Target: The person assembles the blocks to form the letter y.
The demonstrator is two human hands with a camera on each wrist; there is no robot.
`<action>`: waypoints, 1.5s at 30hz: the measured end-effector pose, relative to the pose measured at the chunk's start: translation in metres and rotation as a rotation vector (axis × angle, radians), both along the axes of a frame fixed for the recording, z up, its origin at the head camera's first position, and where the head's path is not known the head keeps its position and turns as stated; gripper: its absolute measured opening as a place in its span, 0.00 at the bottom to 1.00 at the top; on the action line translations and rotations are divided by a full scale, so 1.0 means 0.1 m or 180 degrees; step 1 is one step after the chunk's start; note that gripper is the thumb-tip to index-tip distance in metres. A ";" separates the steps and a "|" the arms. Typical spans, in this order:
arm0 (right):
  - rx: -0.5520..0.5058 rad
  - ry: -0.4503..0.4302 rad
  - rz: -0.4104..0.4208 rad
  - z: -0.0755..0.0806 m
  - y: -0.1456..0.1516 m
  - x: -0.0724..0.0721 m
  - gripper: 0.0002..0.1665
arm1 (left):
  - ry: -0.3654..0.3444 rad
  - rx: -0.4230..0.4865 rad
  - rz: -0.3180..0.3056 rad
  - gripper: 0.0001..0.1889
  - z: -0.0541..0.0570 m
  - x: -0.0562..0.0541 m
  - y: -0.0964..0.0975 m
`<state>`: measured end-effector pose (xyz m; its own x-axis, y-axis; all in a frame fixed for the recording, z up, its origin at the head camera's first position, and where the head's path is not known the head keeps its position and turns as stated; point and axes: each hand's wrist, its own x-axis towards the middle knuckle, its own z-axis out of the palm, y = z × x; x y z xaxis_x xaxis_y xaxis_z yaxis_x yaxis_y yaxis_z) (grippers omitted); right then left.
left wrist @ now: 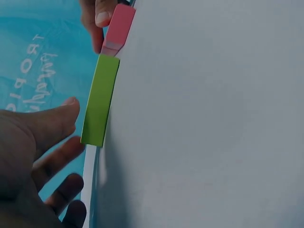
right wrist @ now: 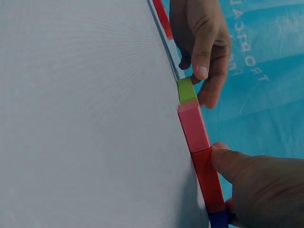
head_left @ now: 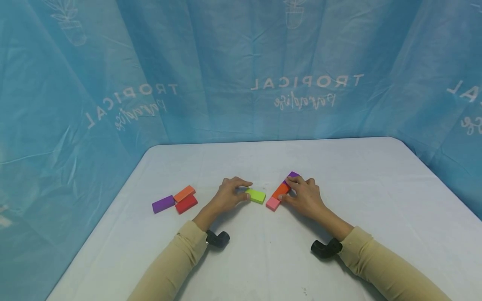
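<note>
Three blocks lie end to end in a slanting row: a pink block (head_left: 273, 204) nearest, an orange-red block (head_left: 280, 191) in the middle and a purple block (head_left: 293, 174) farthest. My right hand (head_left: 304, 195) rests along the row's right side. Its thumb touches the orange-red block by the pink joint, and its fingertips reach the purple block, partly covering it. To the left lies a lime green block (head_left: 256, 196). At its left end is my left hand (head_left: 229, 195), thumb and fingers spread apart, fingertips right by the block. In the left wrist view the green block overlaps the pink one.
At the left of the white table (head_left: 263, 259) lie another purple block (head_left: 163, 204), an orange block (head_left: 184, 193) and a red block (head_left: 186, 204), close together. A blue printed curtain (head_left: 233, 50) hangs behind and along the sides. Black wrist devices (head_left: 326, 248) sit at both cuffs.
</note>
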<state>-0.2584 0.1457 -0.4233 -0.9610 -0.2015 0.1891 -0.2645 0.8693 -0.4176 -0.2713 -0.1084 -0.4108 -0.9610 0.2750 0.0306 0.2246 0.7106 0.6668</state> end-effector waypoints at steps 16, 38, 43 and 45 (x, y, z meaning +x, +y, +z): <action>-0.0032 0.0026 0.0032 0.00 0.03 -0.02 0.39 | 0.0200 0.0363 0.0715 0.20 -0.07 0.15 0.14; -0.0034 0.0114 0.0054 -0.01 0.02 -0.01 0.38 | 0.0229 0.0115 0.0617 0.21 -0.07 0.12 0.28; -0.0021 0.0110 0.0047 -0.02 0.02 -0.01 0.38 | 0.0151 0.0091 0.0464 0.21 -0.06 0.08 0.28; -0.0014 0.0115 0.0051 -0.02 0.02 -0.01 0.38 | 0.0120 0.0082 0.0426 0.21 -0.06 0.06 0.28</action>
<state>-0.2590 0.1476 -0.4256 -0.9502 -0.2161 0.2245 -0.2934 0.8630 -0.4113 -0.2649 -0.0800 -0.4170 -0.9870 0.1430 0.0728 0.1542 0.7187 0.6780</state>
